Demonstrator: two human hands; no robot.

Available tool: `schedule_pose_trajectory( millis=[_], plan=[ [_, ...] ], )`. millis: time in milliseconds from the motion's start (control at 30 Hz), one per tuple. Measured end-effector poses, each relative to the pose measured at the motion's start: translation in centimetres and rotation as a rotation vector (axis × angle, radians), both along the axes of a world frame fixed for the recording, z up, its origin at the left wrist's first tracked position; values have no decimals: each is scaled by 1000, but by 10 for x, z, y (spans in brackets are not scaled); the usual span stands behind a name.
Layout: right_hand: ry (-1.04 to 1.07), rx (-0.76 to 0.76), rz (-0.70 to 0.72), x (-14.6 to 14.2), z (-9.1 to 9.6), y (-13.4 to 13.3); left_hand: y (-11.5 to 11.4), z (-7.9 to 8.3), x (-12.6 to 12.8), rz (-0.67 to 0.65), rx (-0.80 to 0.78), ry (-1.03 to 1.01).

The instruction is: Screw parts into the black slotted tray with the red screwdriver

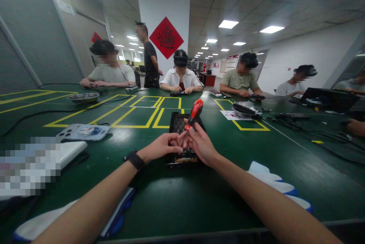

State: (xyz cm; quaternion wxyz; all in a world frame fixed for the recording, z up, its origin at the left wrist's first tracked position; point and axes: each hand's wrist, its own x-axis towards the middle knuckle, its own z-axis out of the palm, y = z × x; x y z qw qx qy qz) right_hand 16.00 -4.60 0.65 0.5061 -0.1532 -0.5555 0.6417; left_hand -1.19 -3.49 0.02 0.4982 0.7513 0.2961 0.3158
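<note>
Both my hands meet over a black electronic device point(178, 124) lying on the green table point(176, 198). My right hand point(200, 144) is closed around a screwdriver with a red and black handle point(194, 113), its shaft pointing down toward the device. My left hand point(162, 147), with a black watch on the wrist, has its fingers pinched at the screwdriver's shaft near the tip. The tip itself is hidden between my fingers.
White and blue gloves point(281, 187) lie by my right forearm, another pair point(114, 219) under my left. A phone point(84, 132) and a white box point(68, 151) sit left. Metal bowls point(83, 97), cables and laptops are further off. Several people sit around the table's far side.
</note>
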Motion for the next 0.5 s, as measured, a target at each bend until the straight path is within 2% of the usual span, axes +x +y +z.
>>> schedule_pose_trajectory(
  millis=[133,400,500],
  plan=[
    [3,-3,7,0,-1,1,0,-2,0,38,4,-15],
    [50,-90,44,1,0,2,2,-2,-7,-52,-49,-44],
    [33,-63,12,1,0,1,1,-1,-4,10,4,-32]
  ],
)
